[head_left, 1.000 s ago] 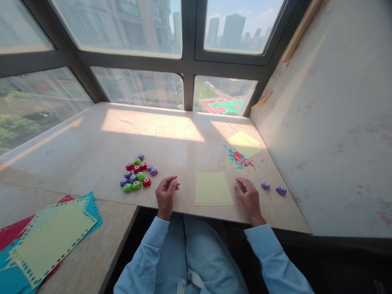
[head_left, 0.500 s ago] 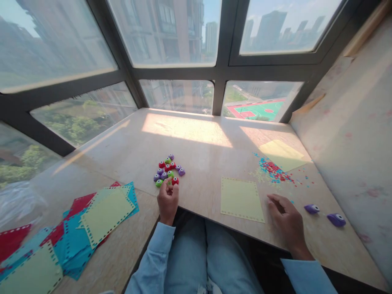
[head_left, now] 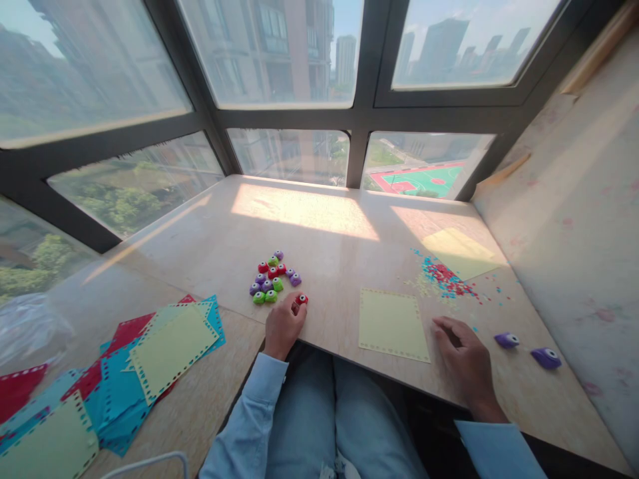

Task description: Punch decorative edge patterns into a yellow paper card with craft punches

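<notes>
My left hand (head_left: 282, 329) is closed around a small red craft punch (head_left: 302, 299), pinched between thumb and fingers near the table's front edge. Just beyond it lies a cluster of small red, green and purple punches, among them a green punch (head_left: 271, 296) and a purple punch (head_left: 295, 279). A pale yellow sheet (head_left: 393, 323) with small holes along some edges lies flat between my hands. My right hand (head_left: 464, 362) rests on the table by the sheet's right edge, its fingers loosely curled in with nothing seen in them.
Two larger purple punches (head_left: 546, 358) lie right of my right hand. Red, blue and yellow paper bits (head_left: 452, 279) are scattered beyond it, beside another yellow sheet (head_left: 462, 249). Overlapping sheets with punched edges (head_left: 174, 342) and clear plastic (head_left: 34, 326) lie at left.
My left hand has moved slightly right, drawing the red punch away from the cluster. My right hand has stayed in place.
</notes>
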The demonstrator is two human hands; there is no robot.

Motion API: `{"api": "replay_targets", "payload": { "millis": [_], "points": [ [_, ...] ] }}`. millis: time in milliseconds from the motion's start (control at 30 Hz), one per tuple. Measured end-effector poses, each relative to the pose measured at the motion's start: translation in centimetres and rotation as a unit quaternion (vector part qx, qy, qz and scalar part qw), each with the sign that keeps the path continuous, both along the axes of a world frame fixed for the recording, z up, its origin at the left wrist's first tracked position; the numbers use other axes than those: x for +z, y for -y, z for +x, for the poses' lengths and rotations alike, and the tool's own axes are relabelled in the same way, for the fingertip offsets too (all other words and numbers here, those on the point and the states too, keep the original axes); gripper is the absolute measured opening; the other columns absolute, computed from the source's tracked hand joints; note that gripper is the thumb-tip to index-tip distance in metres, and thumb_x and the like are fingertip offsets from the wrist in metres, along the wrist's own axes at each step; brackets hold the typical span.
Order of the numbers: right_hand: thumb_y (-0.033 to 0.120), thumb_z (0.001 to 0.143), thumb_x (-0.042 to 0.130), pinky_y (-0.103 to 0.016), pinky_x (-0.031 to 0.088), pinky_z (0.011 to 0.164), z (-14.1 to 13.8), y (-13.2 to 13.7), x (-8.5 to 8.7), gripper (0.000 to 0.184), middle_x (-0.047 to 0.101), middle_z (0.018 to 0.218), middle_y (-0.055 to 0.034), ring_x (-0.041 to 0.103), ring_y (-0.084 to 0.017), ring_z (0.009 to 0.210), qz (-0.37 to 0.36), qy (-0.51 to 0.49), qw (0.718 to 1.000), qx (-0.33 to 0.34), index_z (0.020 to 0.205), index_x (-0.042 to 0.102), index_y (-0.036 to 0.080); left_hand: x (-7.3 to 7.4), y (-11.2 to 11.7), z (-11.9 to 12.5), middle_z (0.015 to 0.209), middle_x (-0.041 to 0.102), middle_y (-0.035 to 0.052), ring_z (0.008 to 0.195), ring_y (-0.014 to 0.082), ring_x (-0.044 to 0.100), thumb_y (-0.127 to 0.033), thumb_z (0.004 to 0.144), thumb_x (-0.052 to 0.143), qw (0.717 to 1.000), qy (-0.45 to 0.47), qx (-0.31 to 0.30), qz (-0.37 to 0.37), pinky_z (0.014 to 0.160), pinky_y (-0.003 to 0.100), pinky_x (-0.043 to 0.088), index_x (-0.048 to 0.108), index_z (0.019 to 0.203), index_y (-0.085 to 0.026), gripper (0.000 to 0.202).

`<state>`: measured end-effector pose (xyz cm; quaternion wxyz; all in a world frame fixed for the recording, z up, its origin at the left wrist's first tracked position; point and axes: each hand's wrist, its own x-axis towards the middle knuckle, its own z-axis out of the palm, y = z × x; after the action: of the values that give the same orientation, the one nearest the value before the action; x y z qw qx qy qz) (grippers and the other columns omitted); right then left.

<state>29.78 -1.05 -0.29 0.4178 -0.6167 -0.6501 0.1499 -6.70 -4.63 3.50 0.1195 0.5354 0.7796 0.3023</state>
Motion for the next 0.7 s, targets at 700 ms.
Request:
{"api": "replay_targets", "payload": {
  "millis": [700],
  "points": [
    [0.034,0.088,0.05,-0.046,0.044,0.092,-1.4,0.8,0.3,0.025,0.073,0.095,-0.0109,0.065,-0.026,0.091,0.063,0.094,0.994,0.001,0.091,0.07,0.019,-1.0,-2.4,8.8,0.103,0.066,0.0066,0.084,0.0193,0.061,-0.021,0.082,0.063,0.978,-0.002,-0.197,0.067,0.076,0.032,0.048,0.063,0.1,-0.02,0.018]
  ]
}}
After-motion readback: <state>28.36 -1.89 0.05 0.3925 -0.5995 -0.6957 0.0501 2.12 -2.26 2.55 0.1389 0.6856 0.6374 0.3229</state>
